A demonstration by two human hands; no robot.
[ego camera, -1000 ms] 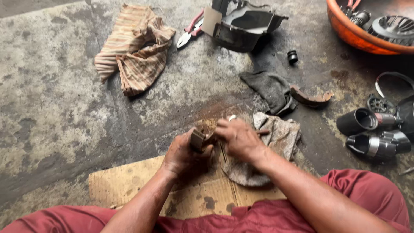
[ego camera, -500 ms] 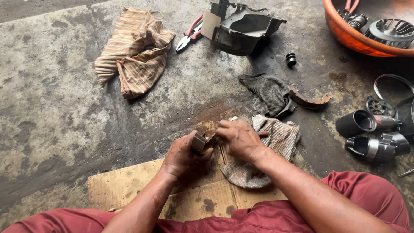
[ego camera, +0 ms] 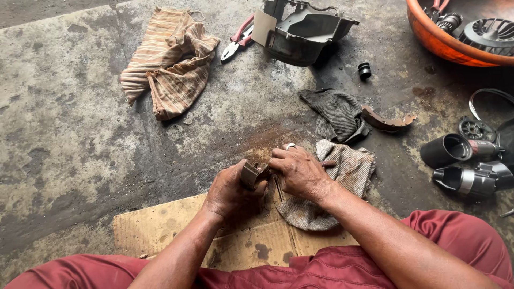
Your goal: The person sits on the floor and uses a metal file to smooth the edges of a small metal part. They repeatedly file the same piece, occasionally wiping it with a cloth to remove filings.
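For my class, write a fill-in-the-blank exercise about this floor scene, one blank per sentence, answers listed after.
1. Both hands hold a small metal part over a sheet of ____.
2. The pliers by the striped cloth have ____ handles.
3. The basin at top right is ____.
4. The right hand wears a ____ on one finger.

Answers: cardboard; red; orange; ring

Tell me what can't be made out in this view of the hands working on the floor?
- Small metal part: mostly hidden by the left hand and right hand, so its kind is unclear.
- Orange basin: cut off by the top and right edges.
- Black cylindrical parts: partly cut off at the right edge.
- Cardboard: its near side is covered by the arms and red clothing.
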